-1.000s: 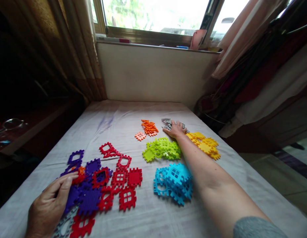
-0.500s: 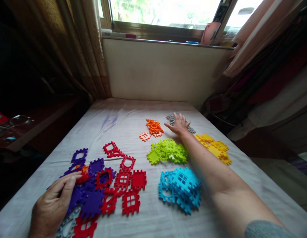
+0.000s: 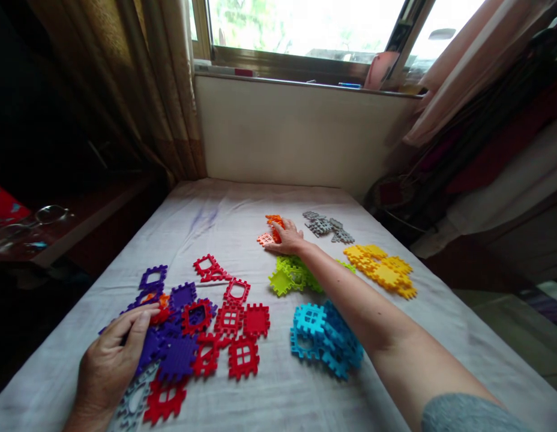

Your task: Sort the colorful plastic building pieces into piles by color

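My left hand is closed, thumb against fingers, at a small red piece with orange beside it, over a heap of purple interlocking plastic tiles. Stretched across the bed, my right hand lies with fingers apart on the orange tiles. A pale orange window tile sits by its thumb. Beneath my right forearm, the lime-green pile is partly hidden. Nearer me is the light-blue pile. Red tiles spread beside the purple ones.
Grey tiles lie at the far right, yellow tiles nearer the right edge. Pale grey-blue tiles lie by my left wrist. A white sheet covers the surface. Glasses rest on a side shelf at left.
My right hand has moved left from the grey tiles onto the orange ones. A light-blue window tile sits farther left on its pile. My left hand keeps its pinch by the purple heap.
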